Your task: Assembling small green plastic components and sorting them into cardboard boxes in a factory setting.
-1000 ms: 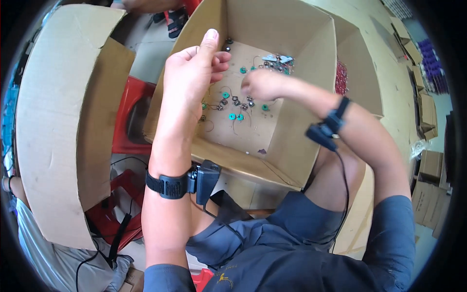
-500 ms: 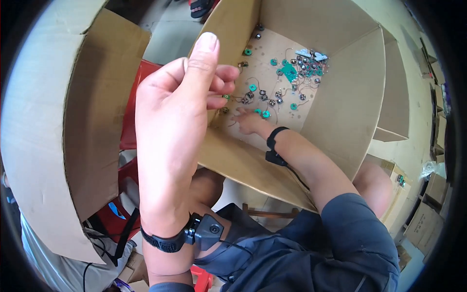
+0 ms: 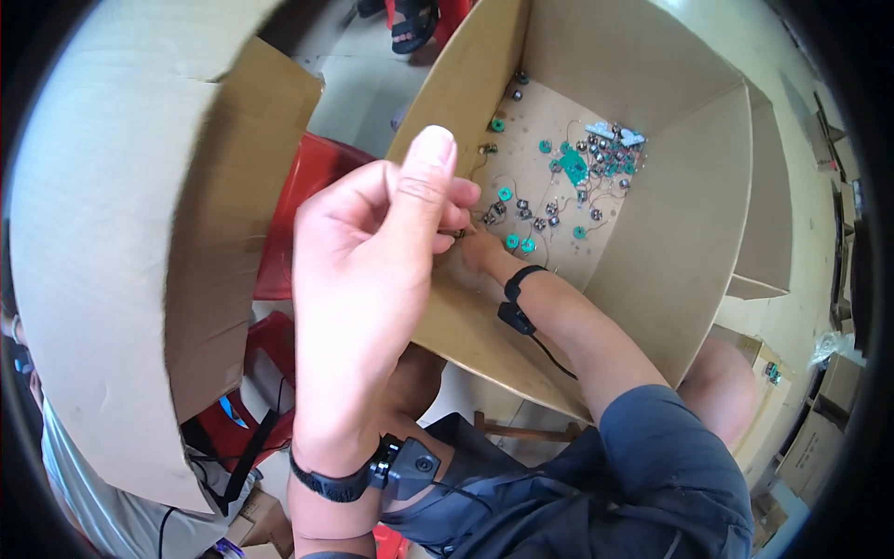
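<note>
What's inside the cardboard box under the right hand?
Inside the cardboard box: small wired metal parts, green round pieces, a flat green piece and pale flat pieces. What the right hand and left hand cover cannot be seen.

Before you, small metallic parts (image 3: pixel 551 209) with thin wire tails lie scattered singly and in pairs on the bottom of the open cardboard box (image 3: pixel 680 219). Green discs (image 3: pixel 505 194) rest flat among them, two side by side. At your far right, more parts form a tangled heap (image 3: pixel 612 160).
</note>
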